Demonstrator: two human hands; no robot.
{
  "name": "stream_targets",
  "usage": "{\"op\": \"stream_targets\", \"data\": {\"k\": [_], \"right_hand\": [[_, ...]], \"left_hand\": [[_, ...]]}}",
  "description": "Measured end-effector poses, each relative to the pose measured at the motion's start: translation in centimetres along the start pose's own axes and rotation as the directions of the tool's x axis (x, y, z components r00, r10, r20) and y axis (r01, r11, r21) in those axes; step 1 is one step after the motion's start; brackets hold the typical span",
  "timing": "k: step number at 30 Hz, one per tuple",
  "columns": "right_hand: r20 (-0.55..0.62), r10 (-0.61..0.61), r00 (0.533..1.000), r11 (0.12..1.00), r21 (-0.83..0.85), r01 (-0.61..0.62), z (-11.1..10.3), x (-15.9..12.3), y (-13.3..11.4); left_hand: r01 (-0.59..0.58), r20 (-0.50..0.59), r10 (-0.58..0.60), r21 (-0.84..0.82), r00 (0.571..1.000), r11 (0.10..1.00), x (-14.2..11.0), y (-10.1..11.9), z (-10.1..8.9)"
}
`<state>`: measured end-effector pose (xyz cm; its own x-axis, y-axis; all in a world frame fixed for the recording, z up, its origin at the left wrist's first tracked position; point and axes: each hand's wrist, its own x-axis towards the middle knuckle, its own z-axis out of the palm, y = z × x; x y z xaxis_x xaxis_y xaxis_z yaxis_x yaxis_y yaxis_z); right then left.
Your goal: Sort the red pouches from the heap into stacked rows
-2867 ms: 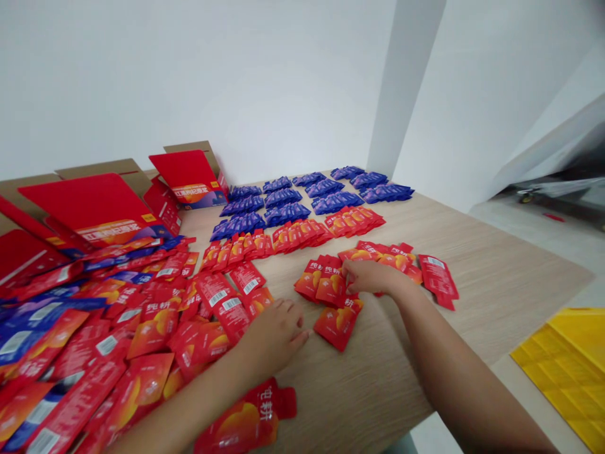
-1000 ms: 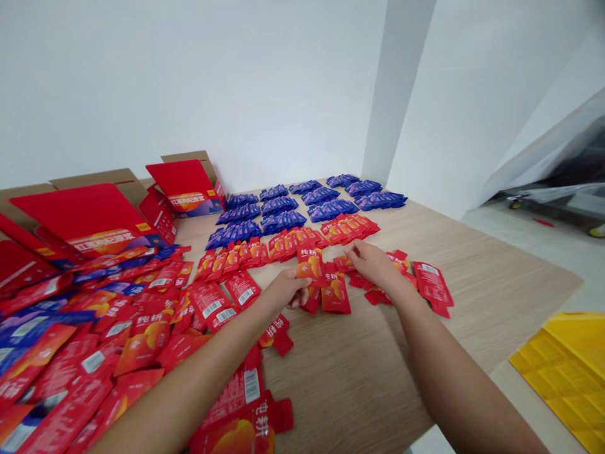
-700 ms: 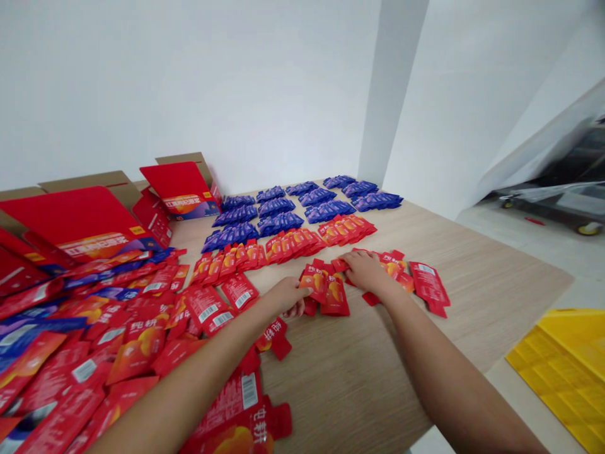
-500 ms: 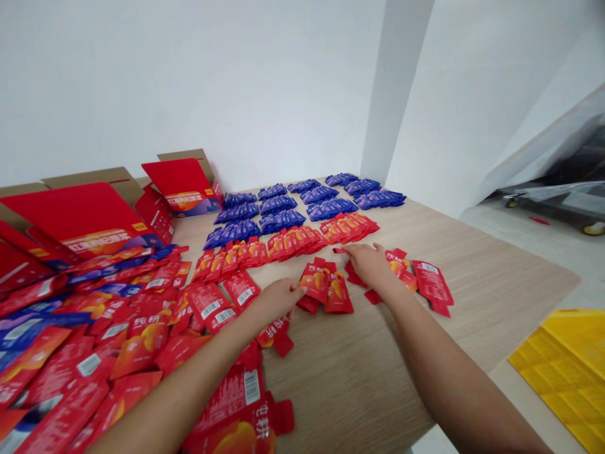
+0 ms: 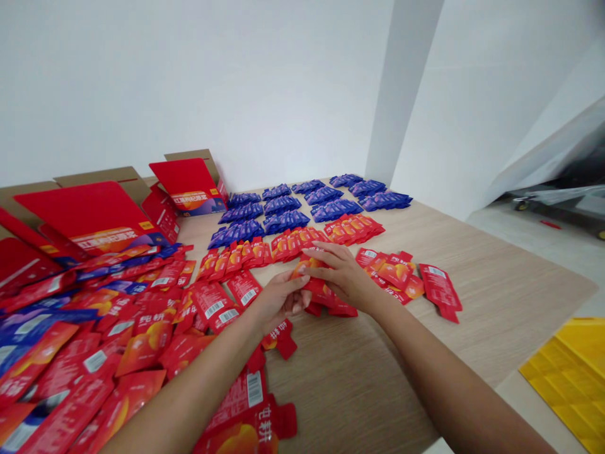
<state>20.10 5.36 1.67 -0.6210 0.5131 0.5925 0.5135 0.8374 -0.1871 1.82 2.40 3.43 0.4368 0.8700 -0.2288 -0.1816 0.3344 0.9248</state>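
My left hand (image 5: 282,295) is closed at the left edge of a small stack of red pouches (image 5: 322,292), thumb and fingers pinching a pouch. From the right, my right hand (image 5: 344,272) lies over the same stack, its fingers curved across the top pouch towards my left fingertips. Those fingers hide much of the stack. Lower pouches (image 5: 343,309) in it rest on the wooden table (image 5: 350,372). Just right of my right hand lie several loose red pouches (image 5: 396,271), and one more pouch (image 5: 439,287) shows its barcode side.
A large heap of mixed red and blue pouches (image 5: 146,334) covers the table's left side. Behind are fanned rows of red pouches (image 5: 354,228) and blue pouches (image 5: 335,210). Open red cartons (image 5: 189,186) stand at the back left. Something yellow (image 5: 567,372) lies beyond the table's right edge.
My right hand has moved left from the loose pouches onto the stack by my left hand. My left hand stays at the stack. The view has shifted slightly.
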Motion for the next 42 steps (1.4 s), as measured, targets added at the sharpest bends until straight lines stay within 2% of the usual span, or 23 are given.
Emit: {"op": "stream_targets", "data": {"k": [2,3,4,5,6,8,9,10,12,15,17,19,20,22,23,27,34,37,42], "right_hand": [[-0.094,0.096,0.991,0.992,0.086,-0.088,0.0,0.0,0.2],[-0.150,0.185,0.971,0.975,0.154,-0.162,0.0,-0.1,0.4],[-0.197,0.305,0.932,0.935,0.248,-0.254,-0.1,0.0,0.6],[-0.213,0.439,0.873,0.863,0.370,-0.344,-0.1,0.0,0.8],[-0.180,0.567,0.804,0.753,0.508,-0.418,-0.2,0.0,1.0],[0.006,0.716,0.698,0.467,0.738,-0.486,-0.3,0.1,1.1],[0.101,0.733,0.673,0.339,0.803,-0.490,-0.3,0.1,1.1],[0.165,0.731,0.662,0.249,0.839,-0.484,-0.2,0.1,1.1],[0.194,0.740,0.644,0.177,0.868,-0.464,0.1,0.0,1.2],[0.202,0.784,0.587,0.184,0.828,-0.530,0.4,-0.2,1.8],[0.203,0.818,0.538,0.280,0.676,-0.682,0.2,-0.6,2.7],[0.114,0.854,0.507,0.459,0.291,-0.839,-0.5,-1.1,3.8],[0.056,0.858,0.510,0.507,0.061,-0.860,-0.9,-1.4,4.3],[-0.003,0.855,0.519,0.498,-0.274,-0.823,-1.7,-2.0,5.2],[0.005,0.861,0.509,0.477,-0.354,-0.804,-2.0,-2.3,5.5],[0.115,0.880,0.460,0.458,-0.456,-0.763,-1.9,-3.1,5.8],[0.255,0.805,0.535,0.585,-0.491,-0.646,-0.5,-3.1,5.5],[0.265,0.796,0.544,0.595,-0.504,-0.626,-0.4,-3.2,5.8],[0.223,0.801,0.556,0.576,-0.544,-0.611,-0.3,-3.3,6.2]], "left_hand": [[-0.041,-0.045,0.040,-0.008,0.998,0.999,0.1,-0.4,0.1],[-0.056,-0.066,0.056,0.003,0.996,0.998,0.2,-0.5,0.2],[-0.066,-0.081,0.068,0.019,0.994,0.998,0.2,-0.6,0.3],[-0.071,-0.090,0.074,0.041,0.993,0.997,0.3,-0.7,0.4],[-0.070,-0.097,0.077,0.071,0.992,0.995,0.3,-0.7,0.4],[-0.062,-0.097,0.077,0.148,0.992,0.987,0.4,-0.9,0.5],[-0.059,-0.098,0.079,0.192,0.992,0.980,0.5,-1.1,0.5],[-0.053,-0.098,0.077,0.235,0.992,0.971,0.6,-1.2,0.5],[-0.022,-0.093,0.052,0.303,0.994,0.953,0.9,-1.6,0.5],[0.047,-0.070,-0.025,0.336,0.997,0.941,1.4,-2.0,0.3],[0.099,-0.041,-0.090,0.325,0.995,0.940,1.7,-2.2,0.0],[0.160,-0.021,-0.162,0.326,0.987,0.932,1.9,-2.3,-0.5],[0.192,-0.016,-0.198,0.331,0.980,0.924,2.0,-2.4,-0.9],[0.244,-0.015,-0.253,0.331,0.967,0.912,2.0,-2.5,-1.5],[0.265,-0.013,-0.276,0.323,0.961,0.909,2.0,-2.6,-1.8],[0.300,0.004,-0.312,0.263,0.950,0.917,1.5,-2.3,-2.5],[0.361,0.007,-0.378,0.283,0.926,0.889,1.0,-1.7,-2.7],[0.379,-0.033,-0.396,0.374,0.918,0.846,1.0,-1.4,-2.7],[0.380,-0.158,-0.353,0.543,0.922,0.749,0.5,-1.0,-2.6]]}}
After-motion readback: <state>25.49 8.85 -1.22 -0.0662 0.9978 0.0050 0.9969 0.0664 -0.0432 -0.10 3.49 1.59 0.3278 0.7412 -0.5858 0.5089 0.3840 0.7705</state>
